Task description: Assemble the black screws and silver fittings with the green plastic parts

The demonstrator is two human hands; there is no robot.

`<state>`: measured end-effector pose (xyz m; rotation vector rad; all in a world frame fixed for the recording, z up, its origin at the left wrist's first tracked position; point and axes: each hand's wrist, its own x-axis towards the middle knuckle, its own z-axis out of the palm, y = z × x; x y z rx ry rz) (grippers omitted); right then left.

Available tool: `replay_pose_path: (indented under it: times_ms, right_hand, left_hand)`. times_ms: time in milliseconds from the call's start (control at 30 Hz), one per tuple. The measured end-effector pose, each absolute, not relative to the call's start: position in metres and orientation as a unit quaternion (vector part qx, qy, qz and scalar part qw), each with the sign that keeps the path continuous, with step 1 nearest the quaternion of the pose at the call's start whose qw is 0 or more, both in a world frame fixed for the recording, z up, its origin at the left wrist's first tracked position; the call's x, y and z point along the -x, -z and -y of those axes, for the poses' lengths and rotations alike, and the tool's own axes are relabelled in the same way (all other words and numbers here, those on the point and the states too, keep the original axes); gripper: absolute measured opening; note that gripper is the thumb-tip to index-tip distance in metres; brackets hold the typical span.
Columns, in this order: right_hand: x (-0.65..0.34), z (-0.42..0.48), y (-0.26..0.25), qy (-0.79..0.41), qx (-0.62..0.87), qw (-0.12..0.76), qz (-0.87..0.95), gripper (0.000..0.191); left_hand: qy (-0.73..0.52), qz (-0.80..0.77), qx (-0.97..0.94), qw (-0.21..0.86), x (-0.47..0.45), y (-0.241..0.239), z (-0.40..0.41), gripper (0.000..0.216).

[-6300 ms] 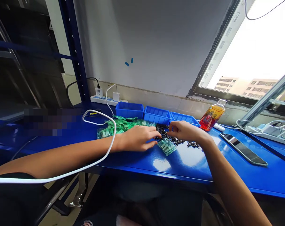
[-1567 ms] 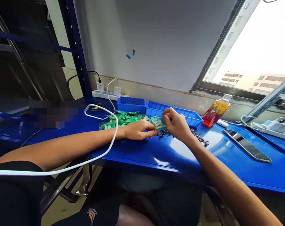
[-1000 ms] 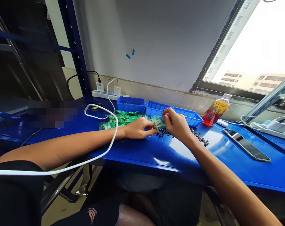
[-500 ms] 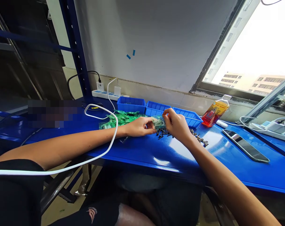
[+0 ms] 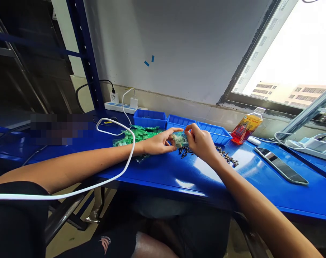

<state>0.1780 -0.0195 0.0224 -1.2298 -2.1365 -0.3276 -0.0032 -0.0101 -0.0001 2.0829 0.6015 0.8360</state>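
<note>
A white cable (image 5: 125, 157) loops over the left forearm, and a pile of green bags (image 5: 137, 135) lies on the blue table (image 5: 179, 177) just behind the wrist. The left hand (image 5: 157, 143) has thumb and forefinger clamped on the near-left edge of a small bag (image 5: 179, 139), which is held just above the tabletop between both hands. The right hand (image 5: 202, 143) pinches the bag's right edge, its fingertips pressed together on the plastic. Black screws (image 5: 184, 152) lie scattered on the table directly under the bag, with more (image 5: 227, 157) beyond the right wrist. Three blue trays (image 5: 149, 118) stand in a row behind the hands.

This looks like work on the bag's mouth, though whether it is open or sealed cannot be told. The step calls for a steady two-sided pinch and a level bag.

Farther right stand a bottle (image 5: 246, 129) and a phone (image 5: 281, 165).
</note>
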Motion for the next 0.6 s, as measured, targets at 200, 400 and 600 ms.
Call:
replay_pose_path:
  times_ms: [200, 400, 600]
  right_hand:
    - [-0.1751, 0.0213, -0.0223, 0.123, 0.473, 0.307, 0.817, 0.022]
    - [-0.1757, 0.0229, -0.0251, 0.123, 0.472, 0.319, 0.813, 0.022]
    - [-0.1779, 0.0219, -0.0271, 0.116, 0.474, 0.327, 0.809, 0.020]
  left_hand:
    - [-0.339, -0.258, -0.812, 0.398, 0.0022, 0.0009, 0.0096, 0.060]
    - [-0.323, -0.226, -0.816, 0.422, 0.0035, 0.0003, 0.0098, 0.069]
    - [-0.306, -0.193, -0.820, 0.443, 0.0062, -0.0011, 0.0089, 0.073]
